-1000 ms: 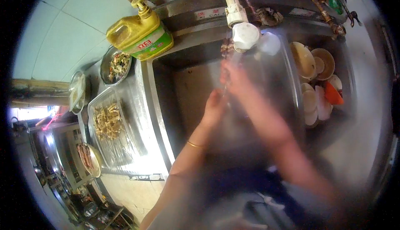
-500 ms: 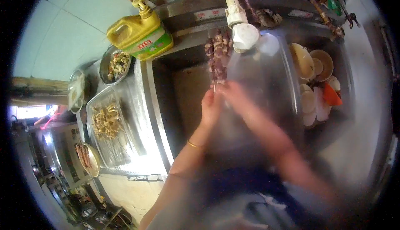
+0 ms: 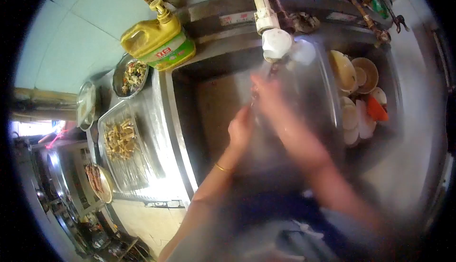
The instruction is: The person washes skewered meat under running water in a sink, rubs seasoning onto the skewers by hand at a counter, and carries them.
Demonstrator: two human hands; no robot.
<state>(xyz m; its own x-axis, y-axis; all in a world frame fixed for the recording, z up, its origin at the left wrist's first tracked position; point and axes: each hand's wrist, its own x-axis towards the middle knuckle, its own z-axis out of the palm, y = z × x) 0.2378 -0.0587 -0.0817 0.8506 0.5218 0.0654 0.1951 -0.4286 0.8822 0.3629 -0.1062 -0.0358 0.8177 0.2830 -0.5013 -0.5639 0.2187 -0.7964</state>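
my left hand (image 3: 241,124) is closed round the meat sticks (image 3: 273,71); my right hand (image 3: 269,94) is wrapped round them higher up, by one white tap (image 3: 277,44) over one sink (image 3: 216,114). the sticks are too blurry to count; one yellow bottle (image 3: 152,38) stands near.

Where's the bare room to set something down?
The main basin looks bare between its left wall and the left hand. A narrow steel counter strip lies open between the clear tray and that basin's rim. Crowded: the right basin, with bowls, and around the food dish and detergent jug.
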